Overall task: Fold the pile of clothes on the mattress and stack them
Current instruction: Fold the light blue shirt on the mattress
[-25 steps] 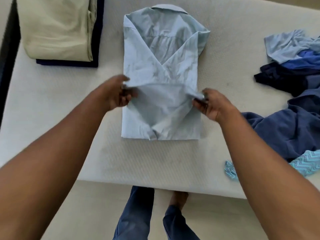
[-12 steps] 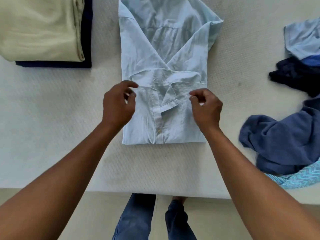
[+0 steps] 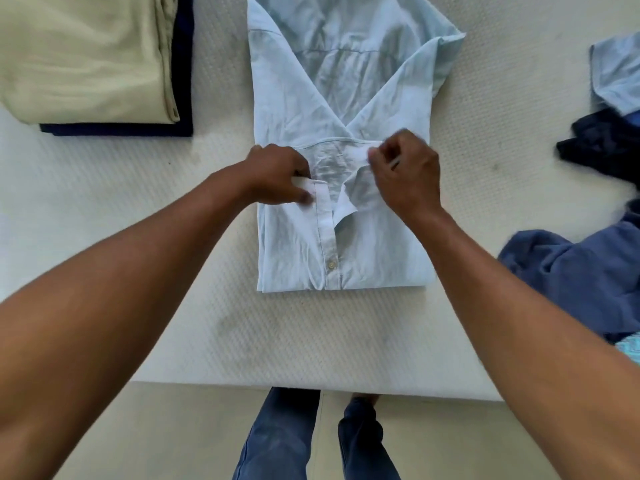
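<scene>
A light blue shirt lies on the white mattress, its sleeves folded in and its lower part folded up over the middle. My left hand pinches the left hem corner of that folded-up flap beside the button placket. My right hand pinches the right hem corner, which curls over. A stack of folded clothes, beige on top of dark navy, sits at the far left. The unfolded pile of blue and navy garments lies at the right edge.
The mattress's near edge runs across the lower part of the view, with my legs in blue jeans standing on a beige floor below it. A turquoise patterned cloth peeks out at the right.
The shirt's lower part has been folded up over the middle. Both hands moved inward along the hem and now pinch its corners near the placket. The view has shifted closer.
</scene>
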`<act>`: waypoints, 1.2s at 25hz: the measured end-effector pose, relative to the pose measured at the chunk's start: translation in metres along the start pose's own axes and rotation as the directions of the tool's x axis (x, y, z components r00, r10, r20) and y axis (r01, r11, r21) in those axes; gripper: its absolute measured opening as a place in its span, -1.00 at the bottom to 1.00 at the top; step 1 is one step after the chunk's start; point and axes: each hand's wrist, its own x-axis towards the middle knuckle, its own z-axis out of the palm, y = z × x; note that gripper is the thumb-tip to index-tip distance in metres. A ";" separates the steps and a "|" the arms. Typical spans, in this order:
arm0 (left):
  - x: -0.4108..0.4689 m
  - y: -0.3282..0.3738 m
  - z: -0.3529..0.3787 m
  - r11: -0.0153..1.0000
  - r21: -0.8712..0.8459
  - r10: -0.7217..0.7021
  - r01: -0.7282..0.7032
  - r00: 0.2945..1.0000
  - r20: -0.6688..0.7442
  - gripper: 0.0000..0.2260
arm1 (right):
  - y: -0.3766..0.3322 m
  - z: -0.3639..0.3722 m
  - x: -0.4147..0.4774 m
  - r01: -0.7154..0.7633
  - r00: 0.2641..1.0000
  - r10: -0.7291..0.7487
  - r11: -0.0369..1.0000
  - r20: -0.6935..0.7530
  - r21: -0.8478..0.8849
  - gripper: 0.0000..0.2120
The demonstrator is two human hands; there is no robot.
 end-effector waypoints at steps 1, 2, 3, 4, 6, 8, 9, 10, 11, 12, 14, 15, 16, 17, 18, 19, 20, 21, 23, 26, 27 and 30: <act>-0.002 -0.002 -0.001 0.998 -0.059 0.030 -0.032 0.999 -0.022 -0.78 | 0.000 0.004 -0.008 -0.192 0.981 0.190 0.979 0.027 0.072 -0.68; -0.007 -0.005 -0.002 0.986 -0.158 0.049 -0.057 0.997 -0.056 -0.85 | -0.002 0.008 -0.016 -0.332 0.941 0.319 0.935 0.114 0.125 -0.63; -0.013 -0.008 -0.002 0.962 -0.262 0.052 -0.077 0.994 -0.098 -0.88 | -0.006 0.010 -0.026 -0.415 0.901 0.371 0.889 0.226 0.194 -0.61; -0.021 -0.010 0.000 0.932 -0.351 0.045 -0.091 0.989 -0.138 -0.87 | -0.014 0.011 -0.035 -0.478 0.861 0.371 0.825 0.349 0.302 -0.63; -0.033 -0.010 0.004 0.869 -0.482 0.023 -0.116 0.980 -0.196 -0.84 | -0.033 0.008 -0.048 -0.561 0.815 0.261 0.577 0.517 0.593 -0.68; -0.033 -0.006 0.010 0.846 -0.513 0.024 -0.145 0.971 -0.236 -0.83 | -0.045 0.007 -0.054 -0.510 0.860 0.260 0.407 0.439 0.758 -0.72; -0.029 -0.004 0.013 0.845 -0.512 0.023 -0.156 0.967 -0.255 -0.83 | -0.046 0.007 -0.054 -0.459 0.878 0.328 0.380 0.348 0.803 -0.74; -0.024 -0.001 0.014 0.848 -0.504 0.025 -0.164 0.962 -0.272 -0.83 | -0.044 0.005 -0.053 -0.412 0.881 0.399 0.389 0.252 0.824 -0.75; -0.019 0.000 0.017 0.870 -0.461 0.023 -0.175 0.949 -0.316 -0.84 | -0.038 0.003 -0.050 -0.377 0.877 0.454 0.441 0.160 0.814 -0.75; -0.015 0.001 0.022 0.911 -0.380 -0.003 -0.163 0.916 -0.401 -0.83 | -0.030 0.000 -0.048 -0.359 0.874 0.480 0.533 0.075 0.766 -0.74; -0.012 -0.002 0.037 0.971 -0.238 -0.127 -0.031 0.774 -0.620 -0.73 | -0.013 -0.008 -0.044 -0.332 0.888 0.449 0.775 -0.098 0.537 -0.78; -0.017 -0.004 0.044 0.965 -0.258 -0.224 0.054 0.685 -0.693 -0.69 | -0.003 -0.012 -0.044 -0.308 0.904 0.394 0.870 -0.167 0.384 -0.81; -0.024 -0.004 0.054 0.938 -0.323 -0.327 0.122 0.612 -0.720 -0.64 | 0.007 -0.015 -0.044 -0.274 0.927 0.321 0.934 -0.197 0.230 -0.78; -0.033 -0.003 0.064 0.891 -0.421 -0.437 0.172 0.582 -0.686 -0.56 | 0.018 -0.016 -0.044 -0.258 0.946 0.272 0.961 -0.176 0.099 -0.65; -0.041 0.000 0.073 0.819 -0.535 -0.539 0.205 0.594 -0.597 -0.47 | 0.028 -0.017 -0.042 -0.281 0.950 0.283 0.959 -0.134 0.032 -0.48; -0.046 0.002 0.080 0.739 -0.634 -0.607 0.228 0.634 -0.479 -0.37 | 0.037 -0.018 -0.038 -0.336 0.937 0.336 0.942 -0.093 0.024 -0.33; -0.046 0.000 0.084 0.670 -0.703 -0.634 0.237 0.675 -0.377 -0.30 | 0.043 -0.017 -0.031 -0.397 0.916 0.398 0.917 -0.051 0.038 -0.23; -0.043 -0.002 0.084 0.623 -0.746 -0.637 0.237 0.707 -0.307 -0.28 | 0.048 -0.017 -0.024 -0.439 0.898 0.440 0.896 -0.010 0.062 -0.20; -0.029 -0.012 0.079 0.567 -0.785 -0.651 0.252 0.720 -0.239 -0.41 | 0.056 -0.017 -0.006 -0.444 0.896 0.442 0.895 0.043 0.035 -0.34; -0.018 -0.026 0.074 0.537 -0.811 -0.692 0.232 0.672 -0.265 -0.60 | 0.063 -0.021 0.000 -0.380 0.924 0.381 0.924 0.035 -0.035 -0.61; -0.021 -0.023 0.075 0.550 -0.800 -0.696 0.238 0.660 -0.283 -0.59 | 0.061 -0.024 -0.002 -0.400 0.916 0.400 0.916 0.027 -0.016 -0.59; -0.043 -0.008 0.089 0.533 -0.791 -0.692 0.300 0.692 -0.203 -0.50 | 0.061 -0.028 -0.021 -0.501 0.865 0.496 0.862 0.076 0.079 -0.51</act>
